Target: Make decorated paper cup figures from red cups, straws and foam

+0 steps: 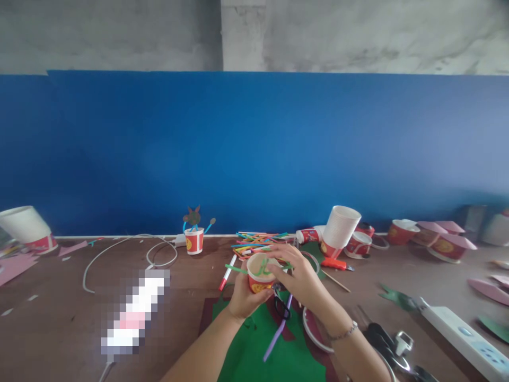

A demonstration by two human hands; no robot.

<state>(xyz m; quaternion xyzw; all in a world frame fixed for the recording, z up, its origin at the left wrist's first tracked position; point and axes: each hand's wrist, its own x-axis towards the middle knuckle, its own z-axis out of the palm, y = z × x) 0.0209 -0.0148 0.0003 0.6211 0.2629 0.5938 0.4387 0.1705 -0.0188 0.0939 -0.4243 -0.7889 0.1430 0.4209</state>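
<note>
A red and white paper cup (pixel 260 284) with its pale inside facing up is cradled in my left hand (pixel 243 300), fingers wrapped round its side. Green drinking-straw-like strips (pixel 235 268) poke out at both sides, and bent green bits lie across the cup's mouth. My right hand (pixel 292 268) reaches over the cup's right rim, thumb and fingertips bent onto the green strip there; the exact contact is partly hidden. Below the hands lie black-handled scissors (pixel 282 306), a purple straw (pixel 278 337) and green paper (pixel 246 355).
Coloured straws (pixel 254 241) lie in a pile behind the cup, near a marker (pixel 227 273). A decorated cup (pixel 194 241) stands at back left. Stacked cups (pixel 341 228), an orange cutter (pixel 334 263) and a power strip (pixel 465 334) are on the right. A blue panel (pixel 254 154) rises behind.
</note>
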